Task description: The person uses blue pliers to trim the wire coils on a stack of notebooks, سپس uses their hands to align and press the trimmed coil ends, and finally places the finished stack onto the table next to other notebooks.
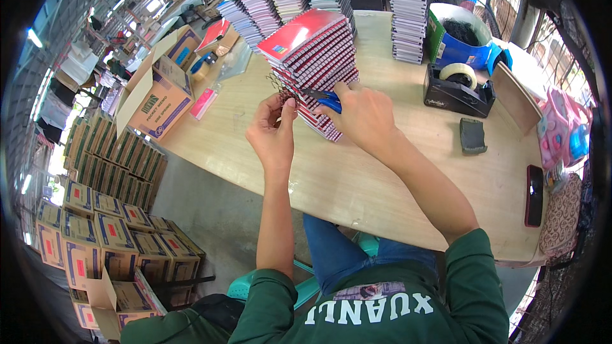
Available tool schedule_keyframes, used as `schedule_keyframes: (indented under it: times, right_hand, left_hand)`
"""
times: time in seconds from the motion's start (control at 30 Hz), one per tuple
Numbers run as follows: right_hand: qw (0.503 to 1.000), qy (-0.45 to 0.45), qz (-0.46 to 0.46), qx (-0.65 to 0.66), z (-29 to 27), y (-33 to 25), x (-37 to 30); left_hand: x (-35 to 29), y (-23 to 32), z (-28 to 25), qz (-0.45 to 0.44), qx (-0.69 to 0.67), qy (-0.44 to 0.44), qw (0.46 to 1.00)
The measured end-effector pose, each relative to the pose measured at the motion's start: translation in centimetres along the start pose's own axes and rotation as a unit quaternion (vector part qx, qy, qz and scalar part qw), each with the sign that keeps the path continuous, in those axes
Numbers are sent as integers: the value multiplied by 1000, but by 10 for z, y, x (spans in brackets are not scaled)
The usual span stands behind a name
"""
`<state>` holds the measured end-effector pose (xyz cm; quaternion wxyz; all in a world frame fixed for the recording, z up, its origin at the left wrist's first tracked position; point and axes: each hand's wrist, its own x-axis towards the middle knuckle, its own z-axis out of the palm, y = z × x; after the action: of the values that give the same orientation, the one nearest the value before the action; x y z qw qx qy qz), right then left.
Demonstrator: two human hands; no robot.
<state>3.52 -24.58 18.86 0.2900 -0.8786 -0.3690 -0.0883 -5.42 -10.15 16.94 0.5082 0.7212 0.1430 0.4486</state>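
A leaning stack of red-covered spiral notebooks [312, 51] stands on the wooden table [357, 178]. My left hand [273, 129] pinches the wire spiral end sticking out at the stack's near side. My right hand [360, 114] grips a blue-handled tool [326, 99], probably pliers, with its tip at the same wire binding. Both hands are pressed against the lower notebooks of the stack.
More notebook stacks [408, 13] line the table's far edge. A black tape dispenser [458, 89], a dark sponge block [473, 135], a blue tub [460, 41] and a dark phone [534, 195] sit at right. An open cardboard box [159, 89] stands at left; several boxes [115, 236] fill the floor.
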Motion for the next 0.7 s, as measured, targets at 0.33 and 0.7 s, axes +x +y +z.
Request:
schedule_keyframes:
  times: [0.33, 0.7]
  right_hand:
    - [982, 172, -64, -39, 6, 1, -6]
    - [995, 92, -25, 20, -5, -1, 0]
  left_hand:
    - [1, 3, -7, 7, 26, -2, 1000]
    - [7, 6, -8, -1, 18, -20, 1000]
